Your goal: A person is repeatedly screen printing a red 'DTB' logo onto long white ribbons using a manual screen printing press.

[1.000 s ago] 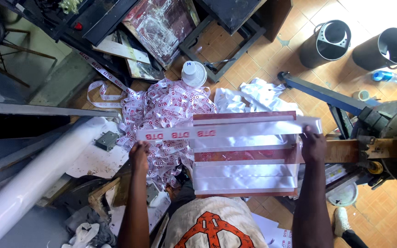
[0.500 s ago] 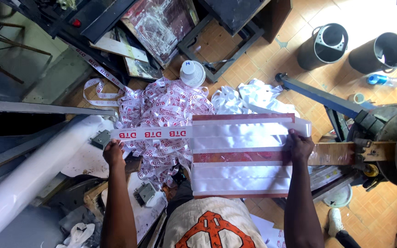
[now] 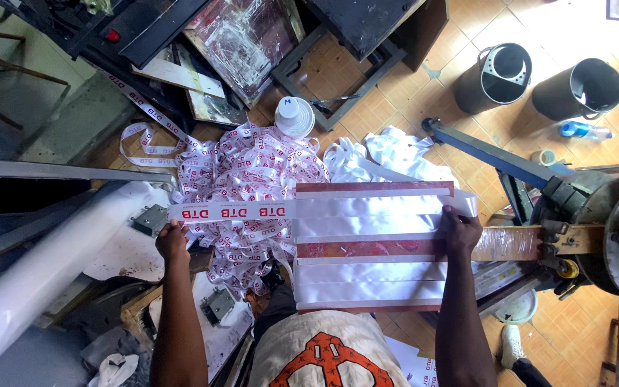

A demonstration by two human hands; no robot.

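Over the red board (image 3: 367,249) I pinch a white printed ribbon (image 3: 234,212) in my left hand (image 3: 172,242) — pulled out flat — while my right hand (image 3: 460,231) clamps its other end on the board's edge.

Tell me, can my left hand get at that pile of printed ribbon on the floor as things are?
Probably not freely: the left hand is busy pinching the end of the printed ribbon strip stretched across to the right hand. The ribbon pile lies just beyond it, uncovered.
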